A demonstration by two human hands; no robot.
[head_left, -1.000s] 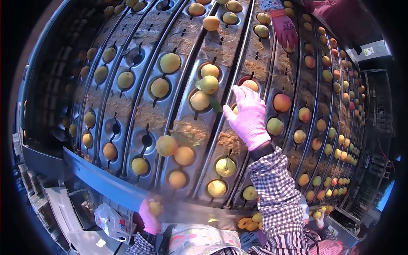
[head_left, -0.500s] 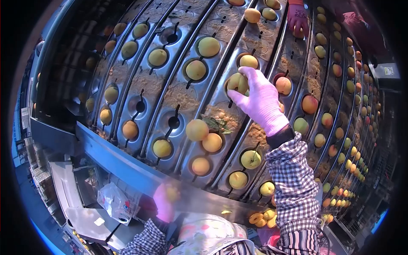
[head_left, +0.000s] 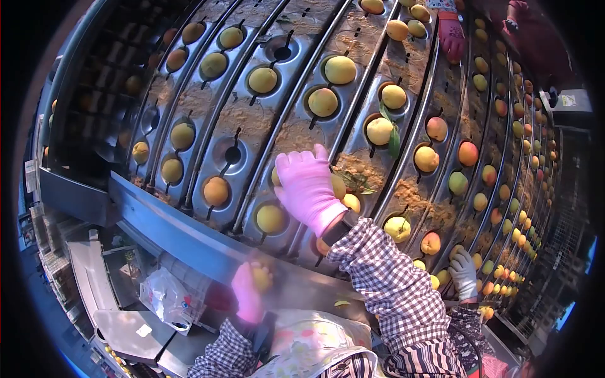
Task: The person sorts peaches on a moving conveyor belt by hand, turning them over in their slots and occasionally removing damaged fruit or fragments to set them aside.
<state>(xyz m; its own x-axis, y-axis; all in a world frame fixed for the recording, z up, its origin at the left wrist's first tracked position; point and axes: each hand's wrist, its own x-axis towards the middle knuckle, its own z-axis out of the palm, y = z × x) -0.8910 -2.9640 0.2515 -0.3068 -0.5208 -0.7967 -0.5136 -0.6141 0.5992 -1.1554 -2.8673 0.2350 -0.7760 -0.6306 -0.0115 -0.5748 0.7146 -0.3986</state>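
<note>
My right hand [head_left: 309,189], in a pink glove, is over a cup of the metal tray belt [head_left: 249,129]. Its fingers curl down around a peach [head_left: 275,176], of which only an edge shows. Two more peaches lie against the hand's right side, one a yellow peach [head_left: 351,203]. Below the belt's front rail, my left hand [head_left: 247,293], also pink-gloved and blurred, grips a yellow peach [head_left: 261,277]. A large yellow peach [head_left: 271,219] sits in the cup just in front of my right hand.
Another person's grey glove [head_left: 464,274] touches fruit at right; a reddish glove [head_left: 451,38] reaches in from the top. A green leaf [head_left: 394,142] hangs beside a seated peach. Brown pulp [head_left: 359,167] coats parts of the trays. A plastic bag [head_left: 165,293] lies below the blue rail [head_left: 176,217].
The trays have shifted right. My right hand has left the peach with the leaf and moved left and toward me, onto another cup. A grey glove has appeared at right.
</note>
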